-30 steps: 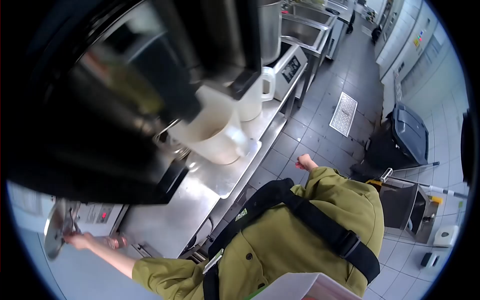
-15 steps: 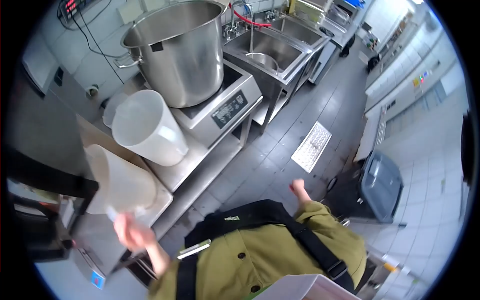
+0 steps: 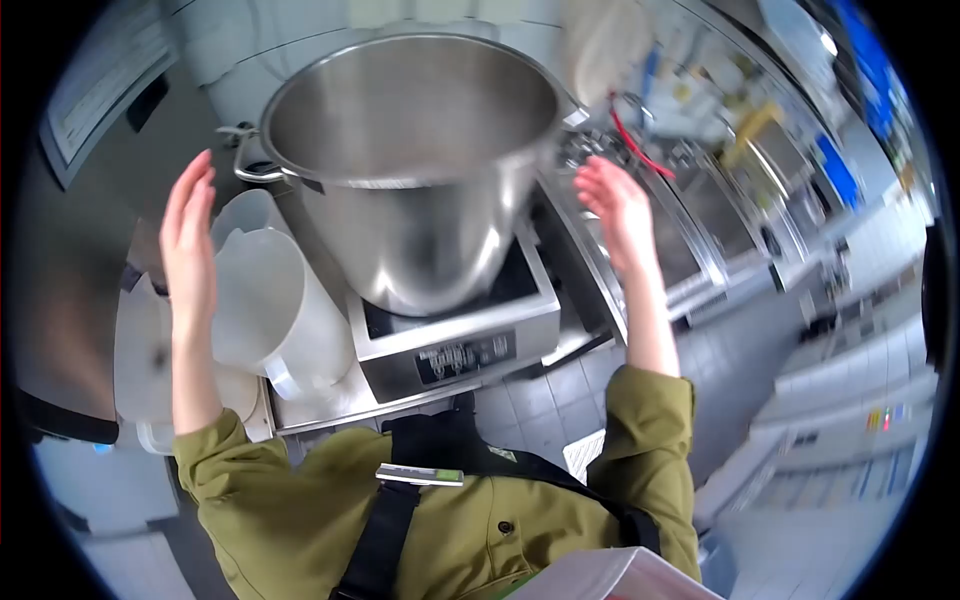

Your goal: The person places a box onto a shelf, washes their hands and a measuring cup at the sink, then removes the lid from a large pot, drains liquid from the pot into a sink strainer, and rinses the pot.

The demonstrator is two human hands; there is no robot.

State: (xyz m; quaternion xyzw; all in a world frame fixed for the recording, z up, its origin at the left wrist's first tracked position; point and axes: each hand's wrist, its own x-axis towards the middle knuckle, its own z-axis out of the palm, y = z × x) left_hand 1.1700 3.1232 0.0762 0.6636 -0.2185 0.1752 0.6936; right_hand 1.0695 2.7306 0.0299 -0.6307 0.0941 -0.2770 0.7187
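Observation:
A large stainless steel stockpot (image 3: pixel 415 225) stands on an induction cooker (image 3: pixel 545 310) in front of me, and its blurred inside shows no clear contents. My left hand (image 3: pixel 188 245) is raised to the left of the pot, near its left handle (image 3: pixel 258 176), with fingers stretched and nothing in them. On the other side, my right hand (image 3: pixel 618 210) is up by the pot's right handle (image 3: pixel 575 117), its fingers slightly bent and holding nothing. Neither hand touches the pot. A translucent plastic pitcher (image 3: pixel 290 310) stands close to my left hand.
Another white plastic container (image 3: pixel 140 350) sits at the left, partly behind my left arm. To the right are a steel sink (image 3: pixel 680 240) and a red hose (image 3: pixel 640 150). A steel counter edge (image 3: pixel 330 412) runs before me above the tiled floor (image 3: pixel 540 395).
Both hands have risen from low at my sides to either side of the pot. My left hand has left the pitcher area. The view has turned left, bringing the pot to the middle.

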